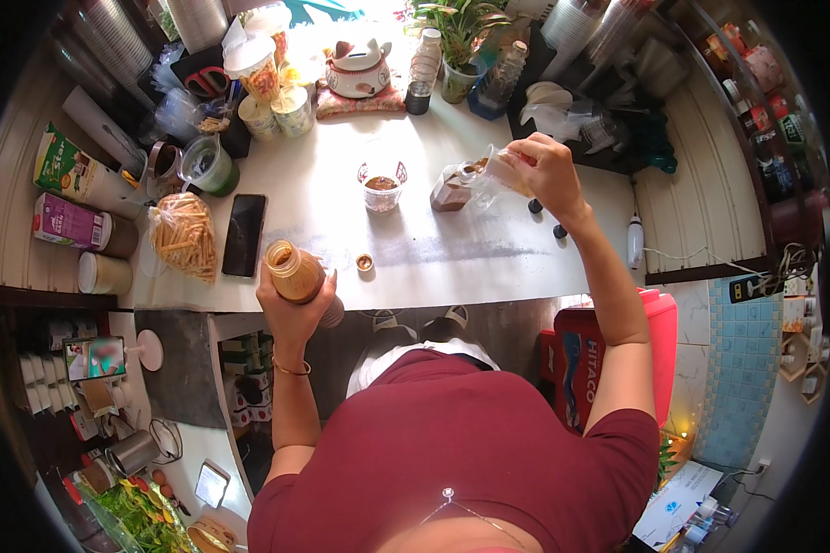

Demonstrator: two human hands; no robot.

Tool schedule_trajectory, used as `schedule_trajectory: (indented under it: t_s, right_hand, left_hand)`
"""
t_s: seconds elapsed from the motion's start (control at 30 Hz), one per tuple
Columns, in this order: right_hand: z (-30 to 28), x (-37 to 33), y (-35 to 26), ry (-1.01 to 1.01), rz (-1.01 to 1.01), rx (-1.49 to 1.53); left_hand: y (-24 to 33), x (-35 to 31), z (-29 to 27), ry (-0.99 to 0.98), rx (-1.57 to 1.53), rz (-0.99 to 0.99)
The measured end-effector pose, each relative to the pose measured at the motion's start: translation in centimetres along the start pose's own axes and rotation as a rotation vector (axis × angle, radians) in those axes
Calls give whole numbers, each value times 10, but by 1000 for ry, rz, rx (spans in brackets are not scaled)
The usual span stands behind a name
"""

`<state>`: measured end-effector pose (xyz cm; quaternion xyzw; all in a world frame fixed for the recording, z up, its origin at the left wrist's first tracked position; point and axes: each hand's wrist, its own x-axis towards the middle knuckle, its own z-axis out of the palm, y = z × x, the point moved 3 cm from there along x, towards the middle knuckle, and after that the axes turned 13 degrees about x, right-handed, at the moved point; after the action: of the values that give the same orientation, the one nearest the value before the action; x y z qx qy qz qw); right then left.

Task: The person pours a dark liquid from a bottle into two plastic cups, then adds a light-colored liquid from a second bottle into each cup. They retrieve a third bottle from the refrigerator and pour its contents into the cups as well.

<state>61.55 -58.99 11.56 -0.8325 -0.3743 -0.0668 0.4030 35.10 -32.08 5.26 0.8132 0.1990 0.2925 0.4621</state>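
My left hand (pixel 290 304) is wrapped round a wide-mouthed bottle (pixel 295 274) of brown contents, held at the counter's near edge with its uncapped mouth tilted up. My right hand (pixel 546 170) is raised over the right of the counter, fingers pinched on a crumpled clear plastic bag (pixel 500 175). Beside the bag, a clear container with brown contents (pixel 449 192) stands partly covered by it. Between my hands is a clear printed cup (pixel 381 189) with brown liquid in it. A small round cap (pixel 365 263), brown inside, lies nearer to me.
Left on the counter (pixel 415 276) are a black phone (pixel 244 235) and a bag of stick snacks (pixel 183 230). A lucky cat figure (pixel 358 69) and a potted plant (pixel 459 55) stand at the back. Dark caps (pixel 560 231) lie below my right wrist; a red cooler (pixel 657 350) stands at right.
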Motion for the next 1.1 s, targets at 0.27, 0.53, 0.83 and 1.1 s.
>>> schedule_trajectory:
  t_s: [0.27, 0.53, 0.83, 1.1]
  right_hand:
    - [0, 9, -6, -100, -18, -56]
    - [6, 20, -18, -198, -119, -130]
    - [21, 29, -24, -322, -150, -219]
    - [13, -9, 6, 45, 120, -20]
  left_hand:
    - [-2, 0, -2, 15, 21, 20]
    - [-3, -2, -3, 18, 35, 25]
    - [-2, -3, -2, 14, 15, 19]
    - [17, 6, -6, 12, -2, 36]
